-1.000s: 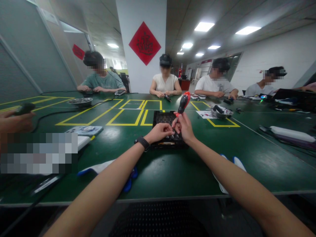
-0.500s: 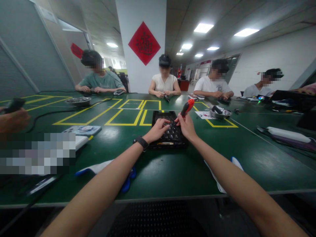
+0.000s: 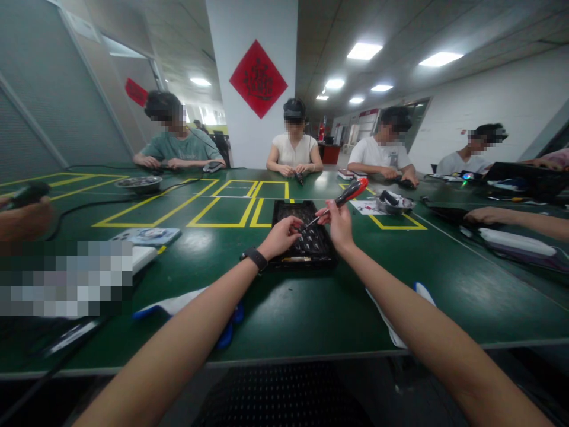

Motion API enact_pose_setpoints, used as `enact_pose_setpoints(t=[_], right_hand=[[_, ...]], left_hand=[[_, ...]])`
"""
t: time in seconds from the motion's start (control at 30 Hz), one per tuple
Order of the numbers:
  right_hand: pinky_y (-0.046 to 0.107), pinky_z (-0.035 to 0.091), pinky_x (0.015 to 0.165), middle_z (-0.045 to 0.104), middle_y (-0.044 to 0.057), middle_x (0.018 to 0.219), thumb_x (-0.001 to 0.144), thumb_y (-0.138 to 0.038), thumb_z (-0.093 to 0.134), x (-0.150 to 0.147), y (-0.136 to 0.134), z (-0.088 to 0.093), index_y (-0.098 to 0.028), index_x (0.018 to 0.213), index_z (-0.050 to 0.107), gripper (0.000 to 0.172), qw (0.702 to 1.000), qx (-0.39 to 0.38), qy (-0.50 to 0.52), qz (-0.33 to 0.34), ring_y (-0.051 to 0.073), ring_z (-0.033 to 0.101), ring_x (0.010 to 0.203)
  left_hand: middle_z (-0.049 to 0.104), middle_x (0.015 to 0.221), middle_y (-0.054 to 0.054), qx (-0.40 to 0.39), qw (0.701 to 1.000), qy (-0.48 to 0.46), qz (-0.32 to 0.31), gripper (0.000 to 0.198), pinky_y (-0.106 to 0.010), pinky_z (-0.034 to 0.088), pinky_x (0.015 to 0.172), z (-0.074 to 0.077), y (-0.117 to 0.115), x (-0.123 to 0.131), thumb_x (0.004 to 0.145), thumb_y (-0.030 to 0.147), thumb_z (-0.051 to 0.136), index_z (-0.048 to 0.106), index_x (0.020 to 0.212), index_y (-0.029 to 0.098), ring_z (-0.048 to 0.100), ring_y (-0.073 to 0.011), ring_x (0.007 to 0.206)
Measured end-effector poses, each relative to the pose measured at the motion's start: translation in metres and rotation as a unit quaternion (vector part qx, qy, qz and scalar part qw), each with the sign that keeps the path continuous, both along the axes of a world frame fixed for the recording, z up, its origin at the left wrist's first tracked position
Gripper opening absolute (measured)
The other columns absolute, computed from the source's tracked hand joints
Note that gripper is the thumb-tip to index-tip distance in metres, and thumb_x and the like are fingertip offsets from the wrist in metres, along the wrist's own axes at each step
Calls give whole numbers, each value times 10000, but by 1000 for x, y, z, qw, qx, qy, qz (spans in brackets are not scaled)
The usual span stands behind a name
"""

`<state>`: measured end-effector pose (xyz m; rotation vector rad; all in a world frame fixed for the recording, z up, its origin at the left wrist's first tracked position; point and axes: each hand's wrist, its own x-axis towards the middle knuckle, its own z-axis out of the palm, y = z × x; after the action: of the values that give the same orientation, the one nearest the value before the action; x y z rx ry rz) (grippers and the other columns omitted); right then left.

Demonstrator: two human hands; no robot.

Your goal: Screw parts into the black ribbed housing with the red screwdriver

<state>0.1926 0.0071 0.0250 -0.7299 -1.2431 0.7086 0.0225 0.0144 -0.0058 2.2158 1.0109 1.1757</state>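
My right hand (image 3: 339, 225) grips a screwdriver (image 3: 354, 191) with a red and black handle. Its thin shaft slants down to the left, over an open black bit case (image 3: 311, 259). Rows of small metallic pieces lie in the case. My left hand (image 3: 281, 237) is above the case's left half, fingers pinched close to the screwdriver's tip. Whatever sits in that pinch is too small to make out. A dark band (image 3: 256, 259) is on my left wrist.
White and blue gloves (image 3: 178, 302) lie under my forearms. A patterned phone (image 3: 151, 236) is at left, a metal bowl (image 3: 395, 204) at right. Several people sit across the table. A person's arm (image 3: 520, 218) reaches in from the right, another hand (image 3: 26, 216) from the left.
The screwdriver has tilted from near upright, its handle swinging right and its shaft now showing toward my left fingers. My left fingers have drawn together. Another person's arm has come in at right.
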Motion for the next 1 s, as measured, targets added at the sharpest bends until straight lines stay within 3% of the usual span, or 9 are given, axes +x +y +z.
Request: enact_pose_setpoints(t=[0.13, 0.27, 0.57, 1.0], right_hand=[[190, 405, 454, 624, -11, 648, 809, -496, 457, -1, 0, -1, -187, 913, 454, 326, 999, -12, 31, 20, 71, 533, 460], [188, 403, 448, 631, -9, 645, 803, -488, 473, -1, 0, -2, -186, 909, 450, 321, 999, -16, 40, 31, 75, 546, 463], [197, 400, 473, 609, -17, 646, 827, -480, 441, -2, -7, 0, -191, 916, 450, 303, 998, 25, 47, 22, 71, 529, 475], [216, 415, 527, 591, -17, 724, 842, -457, 432, -14, -27, 4, -219, 969, 459, 271, 994, 71, -64, 51, 71, 490, 516]], left_hand=[[643, 881, -55, -22, 999, -26, -18, 233, -260, 478, 725, 6, -5, 0, 730, 193, 607, 596, 956, 140, 586, -123, 775], [664, 787, -42, -20, 1000, -16, 13, 163, -247, 466, 678, 10, -8, 0, 741, 235, 597, 644, 862, 137, 589, -122, 695], [677, 758, -57, -54, 997, -24, 44, 195, -241, 465, 643, 4, 0, -1, 761, 293, 570, 635, 836, 125, 620, -135, 688], [679, 724, -61, -67, 996, -20, 50, 229, -251, 473, 654, 2, 2, -1, 786, 327, 533, 631, 805, 120, 638, -152, 694]])
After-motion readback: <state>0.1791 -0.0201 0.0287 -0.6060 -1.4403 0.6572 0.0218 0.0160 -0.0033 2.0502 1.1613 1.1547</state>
